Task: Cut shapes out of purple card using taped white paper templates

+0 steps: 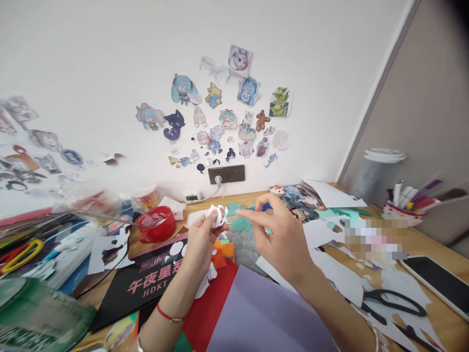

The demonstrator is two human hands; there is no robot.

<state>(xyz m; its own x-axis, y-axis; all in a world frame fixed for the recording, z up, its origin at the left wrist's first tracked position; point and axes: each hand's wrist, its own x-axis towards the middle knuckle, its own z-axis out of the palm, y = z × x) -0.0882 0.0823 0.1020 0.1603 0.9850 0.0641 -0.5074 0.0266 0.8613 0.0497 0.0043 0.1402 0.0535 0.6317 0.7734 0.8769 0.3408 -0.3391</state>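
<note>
My left hand (201, 240) is raised over the desk and pinches a small white cut-out sticker (216, 214) between thumb and fingers. A red cord bracelet circles that wrist. My right hand (276, 233) hovers just to the right of it, index finger and thumb stretched toward the sticker's edge, touching or nearly touching it. Beneath both hands lie sheets of lilac paper (256, 318), red paper (212, 313) and orange paper (224, 252). Teal paper shapes (240, 222) lie behind the hands.
Black scissors (394, 302) and a phone (437, 283) lie at the right among white paper offcuts. A red bowl (158, 224), a black printed sheet (146, 281) and yellow-handled scissors (20, 254) are at the left. A pen cup (401, 208) stands far right. Many stickers (220, 122) cover the wall above a socket (226, 174).
</note>
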